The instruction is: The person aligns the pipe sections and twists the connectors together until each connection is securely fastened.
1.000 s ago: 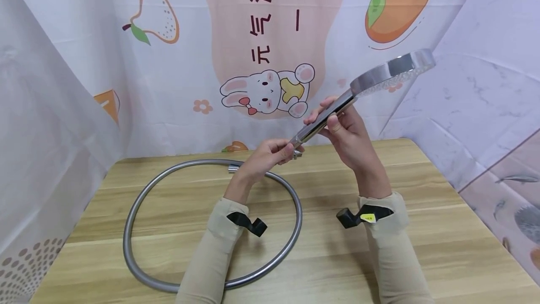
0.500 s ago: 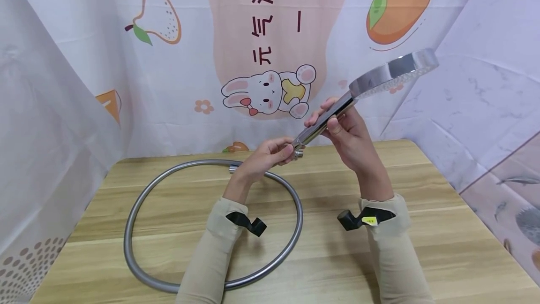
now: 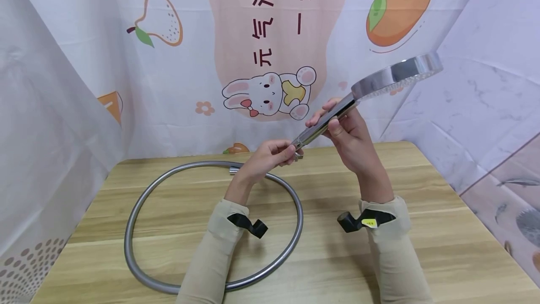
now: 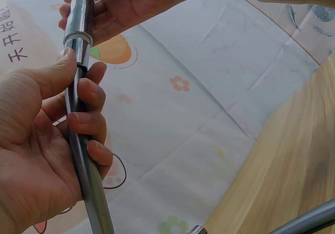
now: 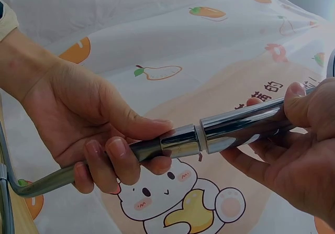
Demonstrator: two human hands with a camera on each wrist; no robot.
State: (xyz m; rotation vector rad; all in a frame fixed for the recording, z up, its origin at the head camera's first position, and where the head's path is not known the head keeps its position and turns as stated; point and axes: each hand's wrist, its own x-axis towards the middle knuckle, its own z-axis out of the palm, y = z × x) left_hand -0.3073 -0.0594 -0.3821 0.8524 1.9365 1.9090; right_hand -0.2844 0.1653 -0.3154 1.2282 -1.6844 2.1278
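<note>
Above the tabletop (image 3: 426,191), the right hand (image 3: 353,144) held the shower head (image 3: 377,81) and the left hand (image 3: 266,161) the hose (image 5: 49,185).

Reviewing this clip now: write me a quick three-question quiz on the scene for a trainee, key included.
1. Multiple choice: which hand grips the shower head by its handle?
A) left only
B) right only
C) both
2. True or false: the shower head is lying on the table.
3. Fill in: the left hand grips the ____ near its metal end fitting.

Key:
1. B, the right hand.
2. False; it is held up in the air.
3. Hose.
</note>
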